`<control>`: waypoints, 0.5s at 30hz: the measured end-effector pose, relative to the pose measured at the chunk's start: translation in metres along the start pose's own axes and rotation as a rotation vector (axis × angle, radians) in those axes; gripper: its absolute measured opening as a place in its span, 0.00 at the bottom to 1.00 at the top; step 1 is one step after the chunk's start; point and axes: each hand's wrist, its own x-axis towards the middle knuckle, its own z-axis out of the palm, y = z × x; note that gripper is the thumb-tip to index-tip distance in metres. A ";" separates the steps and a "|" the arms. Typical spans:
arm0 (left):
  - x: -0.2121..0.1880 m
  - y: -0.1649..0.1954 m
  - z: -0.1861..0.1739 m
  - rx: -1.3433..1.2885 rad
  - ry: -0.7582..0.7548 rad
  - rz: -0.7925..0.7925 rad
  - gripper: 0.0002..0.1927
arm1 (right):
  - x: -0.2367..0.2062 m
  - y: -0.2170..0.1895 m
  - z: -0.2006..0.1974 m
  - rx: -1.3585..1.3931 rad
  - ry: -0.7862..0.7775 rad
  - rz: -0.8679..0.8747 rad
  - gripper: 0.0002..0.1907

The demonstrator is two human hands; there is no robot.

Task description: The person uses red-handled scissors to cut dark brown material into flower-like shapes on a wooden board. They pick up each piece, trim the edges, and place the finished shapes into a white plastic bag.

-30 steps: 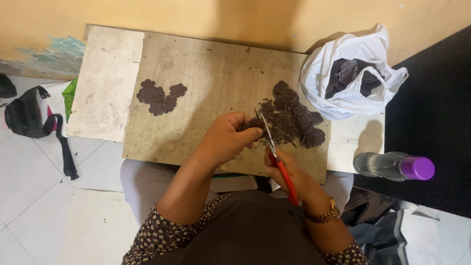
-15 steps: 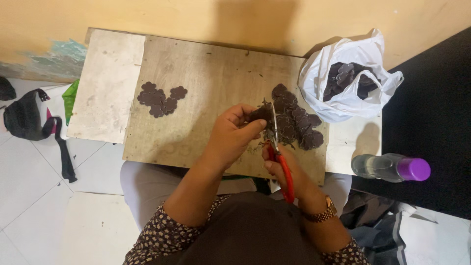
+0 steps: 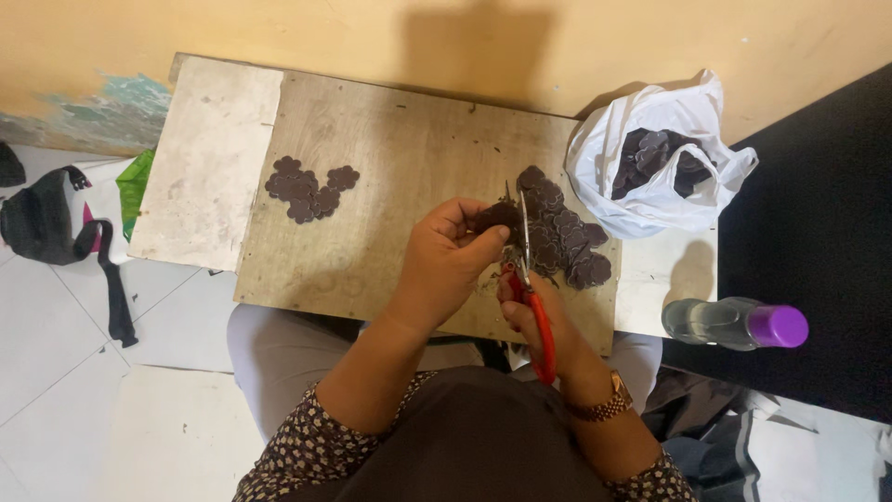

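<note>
The left hand (image 3: 451, 256) is raised above the lap with its back turned up to the camera, fingers curled inward and the thumb (image 3: 483, 244) pressed toward the fingertips in a tight pinch. The right hand (image 3: 534, 311) sits just beside it, lower and mostly hidden, fingers closed in a grip. Both forearms angle inward from patterned sleeves, wrists nearly meeting.

Just one head-worn cam, looking almost straight down. It sat fairly close over the wooden board (image 3: 390, 186) and lap.
</note>
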 end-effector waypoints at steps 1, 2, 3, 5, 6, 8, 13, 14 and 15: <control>0.000 -0.001 0.000 -0.017 -0.004 0.009 0.09 | 0.000 0.001 0.000 0.012 0.011 -0.002 0.06; 0.000 -0.001 0.000 -0.033 -0.008 0.017 0.08 | 0.000 0.002 0.000 0.025 0.005 0.000 0.07; 0.000 -0.001 -0.001 -0.031 -0.001 0.011 0.08 | 0.000 0.003 0.000 0.037 -0.002 0.003 0.07; 0.000 -0.002 -0.002 -0.025 0.013 -0.002 0.08 | 0.000 0.002 -0.001 0.021 -0.026 -0.028 0.06; 0.000 -0.002 -0.003 -0.011 0.013 -0.004 0.09 | 0.000 0.002 -0.003 -0.008 -0.045 -0.062 0.06; -0.001 -0.002 -0.006 0.019 0.013 -0.006 0.10 | 0.000 0.000 -0.004 -0.049 -0.056 -0.068 0.06; -0.003 0.003 -0.007 -0.038 0.007 0.024 0.15 | 0.000 -0.008 0.000 -0.063 -0.013 0.041 0.06; -0.003 0.005 -0.007 -0.045 0.007 0.013 0.16 | 0.002 -0.010 0.002 -0.044 -0.021 0.045 0.08; -0.003 0.007 -0.007 -0.043 0.014 0.020 0.16 | 0.003 -0.012 0.004 -0.025 -0.029 0.049 0.10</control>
